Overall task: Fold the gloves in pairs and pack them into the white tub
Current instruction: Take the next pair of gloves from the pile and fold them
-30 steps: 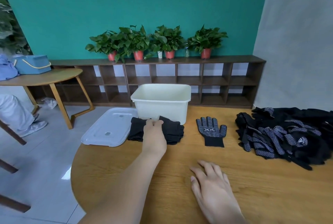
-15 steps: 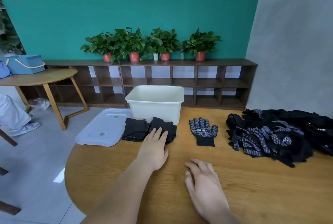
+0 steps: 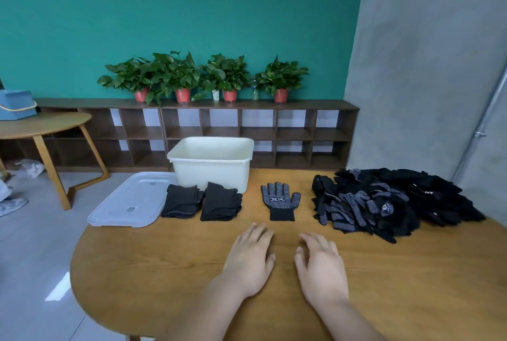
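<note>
Resting flat on the table (image 3: 164, 272): left hand (image 3: 251, 255), right hand (image 3: 321, 264), fingers loose, slightly apart, holding nothing. White tub (image 3: 211, 173) at far edge. Folded pair (image 3: 182, 200) and second folded pair (image 3: 220, 202) lie just before it. Single glove (image 3: 279, 200) palm-up to their right. Glove heap (image 3: 384, 200) further right. Clear lid (image 3: 129, 203) left of the pairs.
</note>
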A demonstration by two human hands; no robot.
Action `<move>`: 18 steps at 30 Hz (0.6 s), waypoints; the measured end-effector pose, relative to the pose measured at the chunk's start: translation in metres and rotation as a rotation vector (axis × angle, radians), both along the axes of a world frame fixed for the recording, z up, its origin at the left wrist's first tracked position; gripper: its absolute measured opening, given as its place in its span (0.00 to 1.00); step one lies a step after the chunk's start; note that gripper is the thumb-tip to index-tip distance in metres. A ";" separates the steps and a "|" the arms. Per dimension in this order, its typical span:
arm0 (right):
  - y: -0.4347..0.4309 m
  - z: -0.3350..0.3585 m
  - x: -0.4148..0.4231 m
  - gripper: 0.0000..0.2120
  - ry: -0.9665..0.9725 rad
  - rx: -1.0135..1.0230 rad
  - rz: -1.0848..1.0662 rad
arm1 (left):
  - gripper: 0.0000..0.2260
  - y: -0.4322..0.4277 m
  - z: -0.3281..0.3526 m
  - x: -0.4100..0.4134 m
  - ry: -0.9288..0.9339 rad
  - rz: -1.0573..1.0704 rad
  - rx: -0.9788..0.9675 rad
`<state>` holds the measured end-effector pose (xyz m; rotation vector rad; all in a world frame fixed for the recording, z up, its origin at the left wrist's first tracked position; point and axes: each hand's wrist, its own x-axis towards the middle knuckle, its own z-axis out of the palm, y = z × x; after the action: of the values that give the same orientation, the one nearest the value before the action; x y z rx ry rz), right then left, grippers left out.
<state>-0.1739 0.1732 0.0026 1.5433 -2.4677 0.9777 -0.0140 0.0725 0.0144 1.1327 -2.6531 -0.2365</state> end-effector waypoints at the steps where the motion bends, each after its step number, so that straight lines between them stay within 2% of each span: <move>1: 0.004 0.000 -0.014 0.19 0.081 0.053 -0.024 | 0.27 0.002 0.001 -0.007 -0.010 -0.012 0.006; 4: 0.017 -0.001 -0.049 0.21 0.220 0.178 -0.097 | 0.29 0.003 0.006 -0.029 -0.033 -0.027 0.022; 7: 0.022 -0.001 -0.058 0.26 0.168 0.254 -0.146 | 0.32 -0.003 0.007 -0.051 -0.071 -0.010 0.042; 14: 0.016 0.003 -0.059 0.32 0.107 0.403 -0.105 | 0.36 -0.021 0.008 -0.079 -0.217 0.010 0.055; 18: 0.014 0.004 -0.061 0.32 0.112 0.417 -0.095 | 0.36 -0.020 0.005 -0.078 -0.218 0.024 -0.021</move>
<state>-0.2345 0.1876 0.0067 1.5080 -2.7533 0.3627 -0.0918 0.0520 0.0189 1.2477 -2.8192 -0.0852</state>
